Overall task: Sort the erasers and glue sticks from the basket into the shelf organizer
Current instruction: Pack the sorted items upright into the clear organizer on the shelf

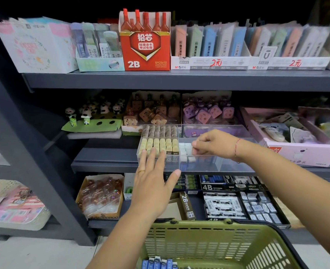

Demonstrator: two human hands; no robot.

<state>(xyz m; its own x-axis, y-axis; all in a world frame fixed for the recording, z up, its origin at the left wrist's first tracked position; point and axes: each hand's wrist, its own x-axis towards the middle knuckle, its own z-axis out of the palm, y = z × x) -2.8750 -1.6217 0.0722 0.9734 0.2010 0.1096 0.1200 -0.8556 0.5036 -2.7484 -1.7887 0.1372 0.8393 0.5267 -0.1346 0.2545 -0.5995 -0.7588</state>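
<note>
At the bottom of the frame an olive-green slotted plastic basket [218, 247] is seen with blue-wrapped items [158, 264] inside, while above it, mid-frame, the left hand [152, 183] is spread flat against the clear acrylic shelf organizer [199, 166] and small white erasers [186, 151] are pinched by the right hand [216, 144].

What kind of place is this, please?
Most likely a stationery shop: shelves carry display boxes with handwritten price labels, a red 2B lead box, and a green shopping basket stands below.
</note>
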